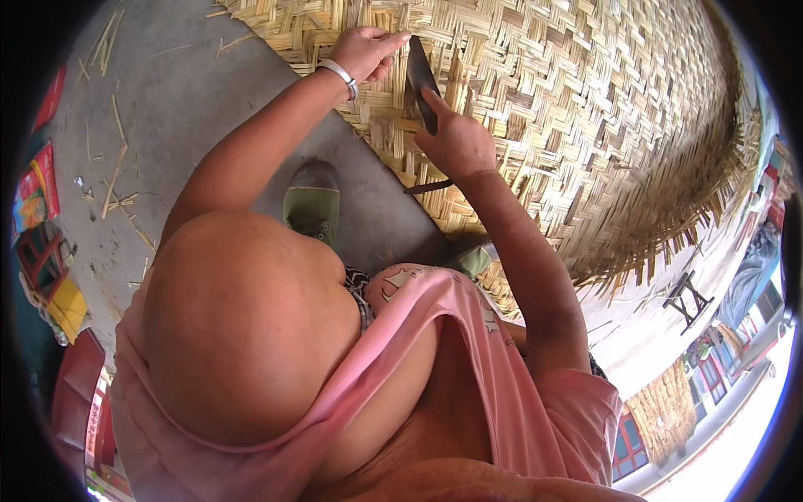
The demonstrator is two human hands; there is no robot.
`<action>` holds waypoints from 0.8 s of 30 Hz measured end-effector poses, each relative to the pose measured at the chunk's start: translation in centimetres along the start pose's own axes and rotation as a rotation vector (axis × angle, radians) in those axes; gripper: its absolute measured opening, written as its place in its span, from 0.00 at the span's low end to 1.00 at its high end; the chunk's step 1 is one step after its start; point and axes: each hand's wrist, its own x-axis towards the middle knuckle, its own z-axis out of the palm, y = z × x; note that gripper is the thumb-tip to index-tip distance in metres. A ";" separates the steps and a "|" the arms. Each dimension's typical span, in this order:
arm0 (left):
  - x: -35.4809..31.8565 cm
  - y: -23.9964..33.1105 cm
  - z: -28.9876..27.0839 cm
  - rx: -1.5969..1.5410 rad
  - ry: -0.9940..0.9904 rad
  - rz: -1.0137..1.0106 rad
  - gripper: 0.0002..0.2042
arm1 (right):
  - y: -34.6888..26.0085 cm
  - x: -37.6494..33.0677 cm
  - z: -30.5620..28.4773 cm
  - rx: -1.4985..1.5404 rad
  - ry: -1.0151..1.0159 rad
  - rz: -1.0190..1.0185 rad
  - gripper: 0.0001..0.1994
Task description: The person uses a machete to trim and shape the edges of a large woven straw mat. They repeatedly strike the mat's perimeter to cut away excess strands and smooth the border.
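A large woven bamboo mat lies on the concrete ground and fills the upper right of the head view. My right hand grips a dark flat blade, its index finger laid along the blade, which stands on the weave near the mat's edge. My left hand, with a silver bracelet on the wrist, has its fingers pinched on the mat's strips just left of the blade tip. A green shoe rests on the concrete beside the mat's edge.
Loose bamboo slivers lie scattered on the grey concrete at left. Red and yellow objects crowd the far left rim. A small dark stool stands beyond the mat's frayed edge at right. Buildings show at the lower right.
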 end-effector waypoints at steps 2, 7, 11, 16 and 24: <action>0.0 0.6 -0.2 0.010 -0.029 -0.028 0.14 | 0.0 0.1 0.2 0.009 0.013 -0.001 0.33; -0.4 0.5 0.1 -0.097 -0.049 -0.287 0.13 | 0.0 0.0 0.1 -0.010 0.009 0.000 0.33; -0.5 -0.5 0.8 -0.137 0.026 -0.379 0.13 | 0.0 0.1 0.1 0.000 -0.008 0.009 0.34; 0.0 -0.1 1.5 -0.125 0.122 -0.380 0.14 | -0.2 0.0 -0.1 -0.006 -0.022 0.012 0.34; 0.3 0.9 0.4 -0.169 -0.065 -0.301 0.15 | 0.1 0.0 0.1 0.011 -0.011 -0.003 0.33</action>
